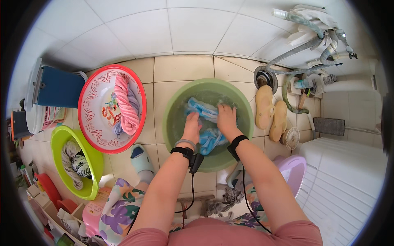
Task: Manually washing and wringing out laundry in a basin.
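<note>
A round green basin of water stands on the floor in front of me. In it lies a wet blue-and-white cloth, partly underwater, with another bunched stretch of blue cloth lower down; whether the two are one piece I cannot tell. My left hand is closed on the upper cloth's left end, its fingers seen edge-on. Over the right end of that cloth my right hand is curled, with the fingertips pressed into the fabric. Both wrists wear black bands with cables.
Left of the basin stand a red-rimmed white basin holding twisted pink and purple cloths and a lime-green tub with grey cloths. To the right are tan slippers, a floor drain, hoses and a purple basin.
</note>
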`<state>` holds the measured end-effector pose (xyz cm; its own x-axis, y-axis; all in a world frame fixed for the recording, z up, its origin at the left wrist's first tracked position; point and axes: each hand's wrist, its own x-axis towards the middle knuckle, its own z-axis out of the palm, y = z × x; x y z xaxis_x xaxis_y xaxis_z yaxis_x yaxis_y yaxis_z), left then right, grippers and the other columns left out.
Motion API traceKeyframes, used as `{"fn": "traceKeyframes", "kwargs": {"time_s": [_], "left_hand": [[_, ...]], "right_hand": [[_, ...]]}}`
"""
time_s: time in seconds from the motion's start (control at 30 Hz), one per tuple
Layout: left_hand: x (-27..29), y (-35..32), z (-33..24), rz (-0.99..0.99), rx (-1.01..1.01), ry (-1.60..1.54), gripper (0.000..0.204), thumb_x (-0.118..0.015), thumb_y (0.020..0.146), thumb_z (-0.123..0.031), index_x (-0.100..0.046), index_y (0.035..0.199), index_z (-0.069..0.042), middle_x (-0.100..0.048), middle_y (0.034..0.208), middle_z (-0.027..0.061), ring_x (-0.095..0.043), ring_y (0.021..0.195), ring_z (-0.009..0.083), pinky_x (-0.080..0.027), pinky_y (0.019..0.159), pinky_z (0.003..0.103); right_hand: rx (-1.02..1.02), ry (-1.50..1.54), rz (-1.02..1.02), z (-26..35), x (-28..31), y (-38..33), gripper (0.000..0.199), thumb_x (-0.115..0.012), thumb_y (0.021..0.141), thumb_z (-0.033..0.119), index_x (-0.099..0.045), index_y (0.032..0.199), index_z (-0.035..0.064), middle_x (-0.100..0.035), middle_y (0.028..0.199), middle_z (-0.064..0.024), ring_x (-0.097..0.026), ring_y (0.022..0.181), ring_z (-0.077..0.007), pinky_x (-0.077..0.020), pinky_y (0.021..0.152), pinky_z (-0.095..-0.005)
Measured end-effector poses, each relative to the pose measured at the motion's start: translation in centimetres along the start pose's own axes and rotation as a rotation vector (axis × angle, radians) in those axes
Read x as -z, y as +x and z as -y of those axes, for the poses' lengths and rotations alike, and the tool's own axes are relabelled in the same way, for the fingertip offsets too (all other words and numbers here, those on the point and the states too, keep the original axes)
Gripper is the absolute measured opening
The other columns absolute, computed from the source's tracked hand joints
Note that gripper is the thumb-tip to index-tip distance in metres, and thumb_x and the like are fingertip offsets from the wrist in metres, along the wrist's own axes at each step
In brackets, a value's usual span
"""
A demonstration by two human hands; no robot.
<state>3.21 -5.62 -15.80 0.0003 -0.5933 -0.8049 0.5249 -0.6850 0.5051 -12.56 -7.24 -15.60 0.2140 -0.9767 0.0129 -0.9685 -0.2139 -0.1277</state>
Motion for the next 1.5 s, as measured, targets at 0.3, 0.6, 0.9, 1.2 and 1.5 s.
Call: {"fn": "traceKeyframes", "kwargs": {"time_s": [0.3,0.6,0.9,1.2,1.5], "left_hand": [[0.2,1.5,1.6,0.132,0.204,-0.307,0.04,-0.049,0.095,-0.036,-0.048,0.119,-0.004,-0.055,0.117,0.0092,-0.051,0.109,0.0256,-0.042,0.094,0.041],[-0.9,-2.2,-1.4,0.121,0.202,-0.292,0.043,-0.06,0.088,-0.037,-0.047,0.117,-0.008,-0.056,0.102,0.0104,-0.059,0.089,0.0267,-0.052,0.075,0.044],[-1.8,-2.7,-1.3,0.071,0.19,-0.474,0.033,-0.053,0.093,-0.035,-0.051,0.109,-0.007,-0.06,0.096,0.0079,-0.059,0.089,0.0239,-0.051,0.073,0.041],[-2.0,-1.2,-2.0,0.034,0.083,-0.281,0.036,-0.042,0.097,-0.035,-0.05,0.116,-0.006,-0.056,0.112,0.0106,-0.053,0.106,0.0249,-0.041,0.092,0.048],[0.7,2.8,1.0,0.083,0.377,-0.261,0.056,-0.044,0.096,-0.038,-0.03,0.138,-0.004,-0.033,0.143,0.0169,-0.039,0.124,0.0318,-0.03,0.106,0.046]], "right_hand": [[-0.083,0.772,0.443,3.4,0.1,-1.0,0.071,-0.068,0.072,0.02,-0.039,0.135,0.0042,-0.061,0.106,-0.0238,-0.06,0.093,-0.0384,-0.0478,0.083,-0.0372],[-0.055,0.914,0.499,5.6,10.9,-2.0,0.038,-0.065,0.075,0.028,-0.06,0.106,0.006,-0.065,0.089,-0.0204,-0.061,0.084,-0.0362,-0.0478,0.074,-0.0398],[-0.207,0.652,0.363,7.1,8.6,-1.0,0.038,-0.05,0.088,0.037,-0.059,0.102,0.0037,-0.063,0.086,-0.0233,-0.06,0.081,-0.0398,-0.0471,0.072,-0.0437],[-0.474,0.762,0.269,0.4,-0.2,0.6,0.04,-0.044,0.092,0.035,-0.058,0.106,-0.0001,-0.061,0.093,-0.0267,-0.057,0.092,-0.0433,-0.0449,0.082,-0.0473],[-0.153,0.585,0.503,2.1,1.3,0.4,0.054,-0.069,0.077,0.028,-0.053,0.124,0.0055,-0.06,0.107,-0.022,-0.056,0.103,-0.0377,-0.0458,0.087,-0.0405]]}}
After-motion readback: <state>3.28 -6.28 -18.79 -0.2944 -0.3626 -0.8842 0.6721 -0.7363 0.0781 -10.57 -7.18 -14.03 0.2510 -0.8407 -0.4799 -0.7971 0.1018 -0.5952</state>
